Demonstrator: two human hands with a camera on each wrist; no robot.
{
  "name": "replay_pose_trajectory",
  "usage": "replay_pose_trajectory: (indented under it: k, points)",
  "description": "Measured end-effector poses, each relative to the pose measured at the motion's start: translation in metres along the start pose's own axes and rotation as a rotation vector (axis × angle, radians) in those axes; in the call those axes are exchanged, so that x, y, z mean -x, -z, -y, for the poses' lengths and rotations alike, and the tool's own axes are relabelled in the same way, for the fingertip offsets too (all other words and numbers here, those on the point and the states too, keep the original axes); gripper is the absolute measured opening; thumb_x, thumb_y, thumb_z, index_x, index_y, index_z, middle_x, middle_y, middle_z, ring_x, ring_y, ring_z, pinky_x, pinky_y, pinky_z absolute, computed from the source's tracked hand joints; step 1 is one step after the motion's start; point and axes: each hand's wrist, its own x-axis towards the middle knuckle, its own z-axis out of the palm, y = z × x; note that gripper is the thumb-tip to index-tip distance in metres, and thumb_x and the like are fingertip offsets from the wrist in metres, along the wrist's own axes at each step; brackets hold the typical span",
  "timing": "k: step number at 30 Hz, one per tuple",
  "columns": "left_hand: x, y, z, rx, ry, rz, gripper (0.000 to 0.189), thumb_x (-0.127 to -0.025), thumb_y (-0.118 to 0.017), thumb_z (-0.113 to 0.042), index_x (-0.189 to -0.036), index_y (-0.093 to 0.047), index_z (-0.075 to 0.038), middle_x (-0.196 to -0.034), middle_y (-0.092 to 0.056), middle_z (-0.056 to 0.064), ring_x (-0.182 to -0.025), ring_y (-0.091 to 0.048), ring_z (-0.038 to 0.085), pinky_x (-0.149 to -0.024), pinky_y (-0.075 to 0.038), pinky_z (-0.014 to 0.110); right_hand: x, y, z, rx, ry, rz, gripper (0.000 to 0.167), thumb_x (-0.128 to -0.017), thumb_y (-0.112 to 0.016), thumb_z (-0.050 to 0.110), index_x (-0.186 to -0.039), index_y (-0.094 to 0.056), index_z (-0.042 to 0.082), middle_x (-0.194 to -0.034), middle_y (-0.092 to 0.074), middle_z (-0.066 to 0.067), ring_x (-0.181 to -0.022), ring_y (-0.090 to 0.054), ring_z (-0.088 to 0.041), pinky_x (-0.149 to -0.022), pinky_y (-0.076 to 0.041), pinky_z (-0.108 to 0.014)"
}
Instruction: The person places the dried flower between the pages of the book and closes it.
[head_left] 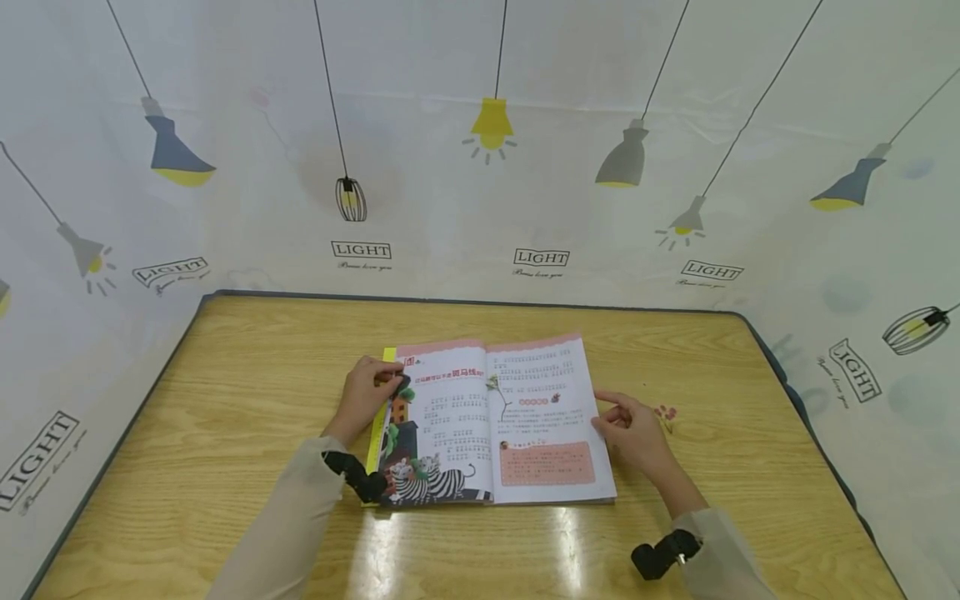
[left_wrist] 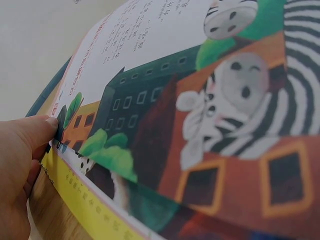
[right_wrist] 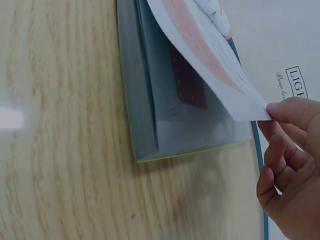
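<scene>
An illustrated book (head_left: 455,425) lies spread on the table, with zebras and buildings drawn on its left page and a pink text box on its right page. At the book's left edge, my left hand (head_left: 365,398) pinches the page edge, thumb on top, as the left wrist view also shows. My right hand (head_left: 633,429) is at the opposite edge. In the right wrist view, its thumb and forefinger pinch a lifted page (right_wrist: 240,107), which curves up from the pages beneath. The other fingers curl below, off the paper.
The wooden table (head_left: 255,375) has a dark edging along its back and sides. Behind it hangs a pale cloth (head_left: 427,217) printed with lamps and the word LIGHT. Black wrist cameras sit at the left sleeve (head_left: 288,517) and the right sleeve (head_left: 720,554).
</scene>
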Motion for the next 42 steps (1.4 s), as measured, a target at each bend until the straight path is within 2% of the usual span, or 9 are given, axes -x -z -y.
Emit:
replay_pose_trajectory:
  k: [3, 11, 20, 27, 30, 37, 42]
  points:
    - [0.0, 0.0, 0.0, -0.003, -0.001, 0.001, 0.025, -0.087, -0.061, -0.006, -0.111, -0.065, 0.001, -0.094, -0.049, 0.011, -0.086, -0.047, 0.022, -0.076, -0.043, 0.036, 0.001, 0.001, 0.005, 0.001, 0.007, -0.014, 0.039, -0.084, -0.063, 0.002, -0.122, -0.055, -0.002, -0.085, -0.06, -0.014, -0.067, -0.051, -0.014, -0.055, -0.042, -0.021]
    - [0.0, 0.0, 0.001, -0.009, 0.005, 0.001, 0.025, -0.087, -0.061, -0.007, -0.111, -0.065, 0.001, -0.095, -0.049, 0.011, -0.087, -0.048, 0.022, -0.078, -0.043, 0.036, 0.003, 0.004, 0.018, -0.046, 0.114, -0.04, 0.035, -0.084, -0.063, 0.001, -0.119, -0.057, -0.005, -0.082, -0.062, -0.015, -0.063, -0.05, -0.009, -0.054, -0.041, -0.019]
    - [-0.001, -0.001, 0.002, -0.005, 0.018, 0.001, 0.025, -0.087, -0.061, -0.007, -0.112, -0.065, 0.0, -0.095, -0.049, 0.011, -0.087, -0.047, 0.022, -0.077, -0.043, 0.035, 0.004, 0.004, 0.035, -0.063, 0.135, -0.048, 0.035, -0.085, -0.062, 0.002, -0.118, -0.057, -0.005, -0.083, -0.062, -0.015, -0.063, -0.051, -0.008, -0.054, -0.041, -0.019]
    - [-0.001, 0.0, 0.002, -0.014, 0.011, 0.005, 0.026, -0.087, -0.061, -0.008, -0.112, -0.065, -0.001, -0.096, -0.049, 0.01, -0.088, -0.047, 0.022, -0.077, -0.043, 0.035, 0.017, 0.005, 0.078, -0.036, 0.138, -0.053, 0.032, -0.085, -0.059, -0.005, -0.116, -0.057, -0.011, -0.081, -0.061, -0.02, -0.061, -0.048, -0.009, -0.053, -0.039, -0.018]
    - [-0.001, 0.0, 0.002, -0.013, 0.007, 0.007, 0.026, -0.087, -0.061, -0.008, -0.112, -0.065, -0.001, -0.096, -0.05, 0.011, -0.088, -0.047, 0.022, -0.077, -0.043, 0.035, 0.02, 0.005, 0.09, -0.011, 0.15, -0.053, 0.031, -0.085, -0.058, -0.005, -0.116, -0.057, -0.011, -0.08, -0.061, -0.019, -0.06, -0.047, -0.008, -0.052, -0.038, -0.018]
    - [-0.001, -0.002, 0.005, -0.018, -0.005, 0.005, 0.026, -0.088, -0.061, -0.008, -0.112, -0.065, -0.001, -0.096, -0.05, 0.01, -0.087, -0.047, 0.022, -0.077, -0.043, 0.034, 0.006, -0.002, 0.072, -0.059, 0.183, -0.069, 0.031, -0.084, -0.063, 0.002, -0.115, -0.061, -0.004, -0.078, -0.062, -0.012, -0.059, -0.046, -0.008, -0.051, -0.038, -0.02]
    - [-0.002, -0.001, 0.006, -0.016, -0.001, 0.006, 0.026, -0.088, -0.061, -0.008, -0.112, -0.065, -0.001, -0.095, -0.049, 0.01, -0.087, -0.048, 0.022, -0.077, -0.043, 0.035, 0.006, -0.007, 0.082, -0.08, 0.196, -0.064, 0.03, -0.085, -0.063, 0.004, -0.114, -0.062, -0.003, -0.078, -0.062, -0.012, -0.06, -0.047, -0.009, -0.052, -0.039, -0.021]
